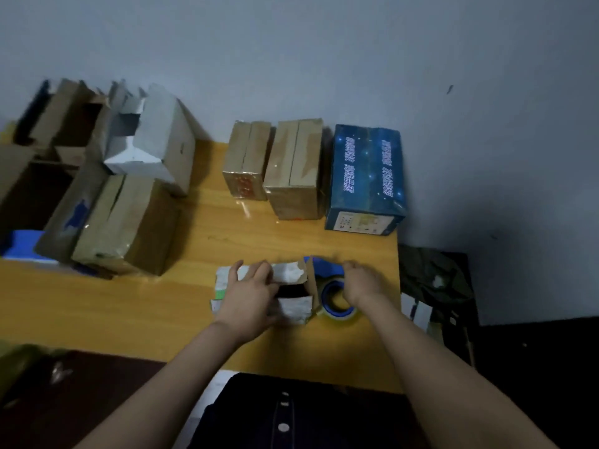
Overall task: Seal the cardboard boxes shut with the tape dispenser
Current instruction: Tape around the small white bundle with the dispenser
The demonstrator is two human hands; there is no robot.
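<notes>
Under the left hand (248,294), near the front edge of the wooden table (129,306), lies a small white box (291,286) with its end flaps open and a dark opening facing the right hand; the left palm lies flat on top of it, fingers spread and curled over its far edge, pinning it down. Just right of that box, touching its brown flap, sits the blue tape dispenser (335,294) with its roll of clear tape. The right hand (361,281) rests on the dispenser from the right side, fingers bent over its blue top; whether they have truly closed round it cannot be told. Beyond both hands, against the wall, stand two taped brown boxes (275,166) and a blue printed box (366,179). Far left of the left hand is a heap of open cardboard boxes (107,189)
</notes>
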